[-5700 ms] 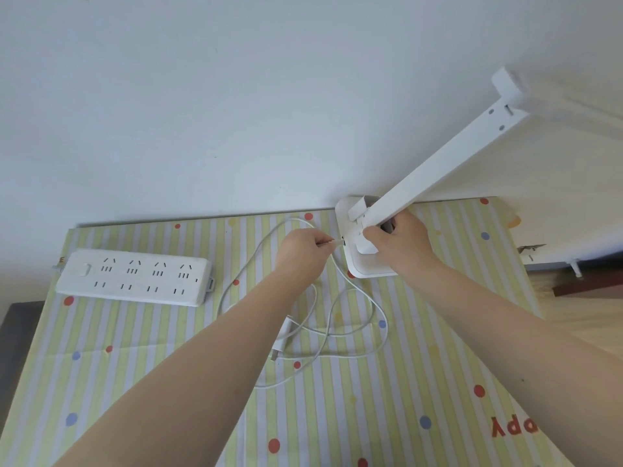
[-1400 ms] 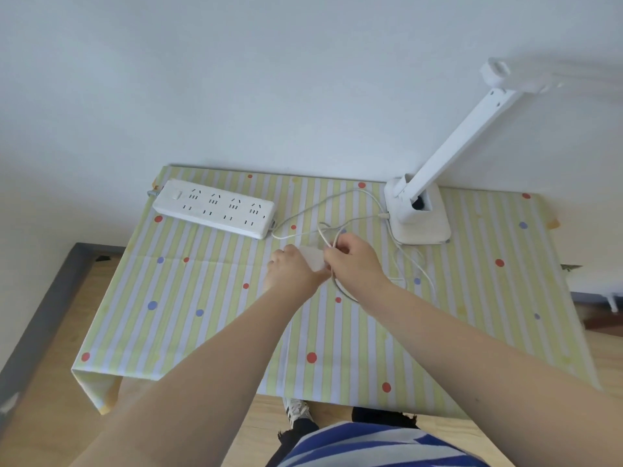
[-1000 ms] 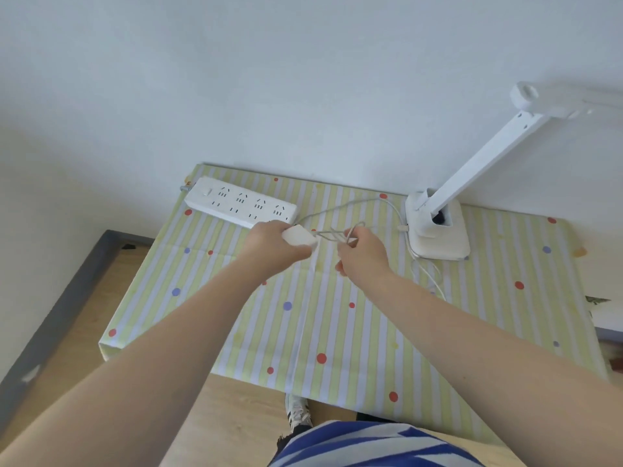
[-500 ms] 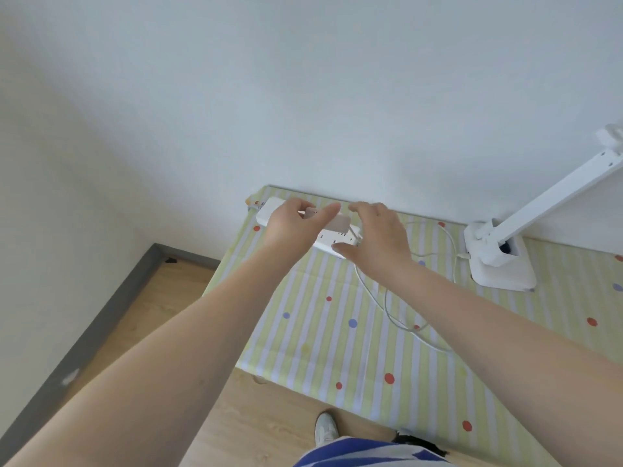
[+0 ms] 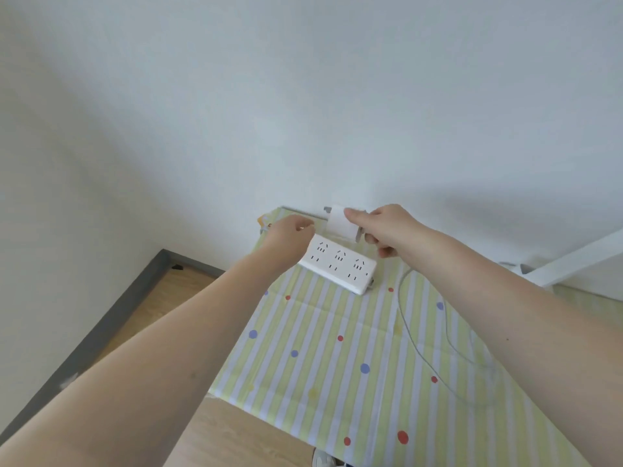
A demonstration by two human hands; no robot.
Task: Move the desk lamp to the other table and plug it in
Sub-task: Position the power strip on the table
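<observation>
The white power strip (image 5: 338, 265) lies at the far left corner of the striped, dotted tablecloth (image 5: 320, 352). My left hand (image 5: 289, 238) rests curled over the strip's left end and hides it. My right hand (image 5: 387, 230) pinches the lamp's white plug adapter (image 5: 340, 225) just above the strip's far side, with its grey prongs pointing left. The thin white cable (image 5: 413, 325) trails from under that hand across the cloth. Only part of the desk lamp's white arm (image 5: 580, 261) shows at the right edge.
A white wall stands directly behind the table. At the left, wooden floor (image 5: 161, 298) meets a dark grey skirting (image 5: 111, 318). The table's near edge runs diagonally at the bottom, with a shoe (image 5: 323, 460) below it.
My view swung left, so the lamp slid to the right edge. The adapter passed from my left hand to my right, now raised above the strip. My left hand settled on the strip's end.
</observation>
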